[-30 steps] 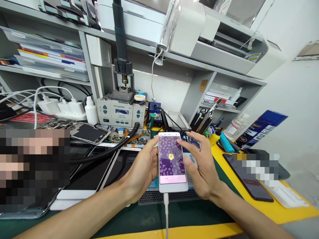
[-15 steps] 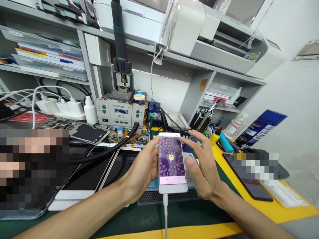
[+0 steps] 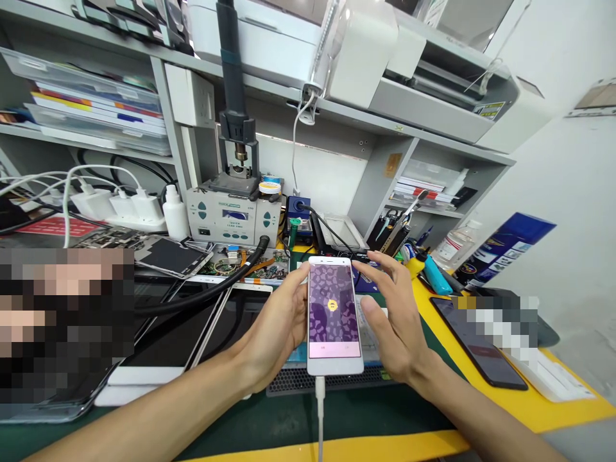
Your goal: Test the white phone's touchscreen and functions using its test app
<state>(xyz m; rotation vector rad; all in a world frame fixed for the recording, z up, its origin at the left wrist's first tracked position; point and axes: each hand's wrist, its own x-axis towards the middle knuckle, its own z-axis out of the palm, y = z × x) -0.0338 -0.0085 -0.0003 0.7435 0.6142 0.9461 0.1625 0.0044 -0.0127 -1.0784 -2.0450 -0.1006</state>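
A white smartphone (image 3: 333,314) is held upright, its lit screen showing a purple pattern with a yellow emblem in the middle. My left hand (image 3: 279,327) grips it along the left edge, thumb near the top corner; the fingers behind it are partly hidden. A white charging cable (image 3: 320,410) is plugged into its bottom edge. On the other side, my right hand (image 3: 399,321) is open, with thumb and fingers spread. Its index fingertip is close to the phone's upper right edge; whether they touch I cannot tell.
Behind the phone stands a hot-air station (image 3: 235,218) with a thick black hose (image 3: 206,301). Phone boards (image 3: 226,260) lie in front of it. At right are a dark phone (image 3: 476,346), a clear bottle (image 3: 455,244) and a blue can (image 3: 505,247). Dark panels (image 3: 163,333) lie left.
My right thumb has drawn slightly away from the phone's right edge. My left hand keeps its grip, and the screen shows the same picture.
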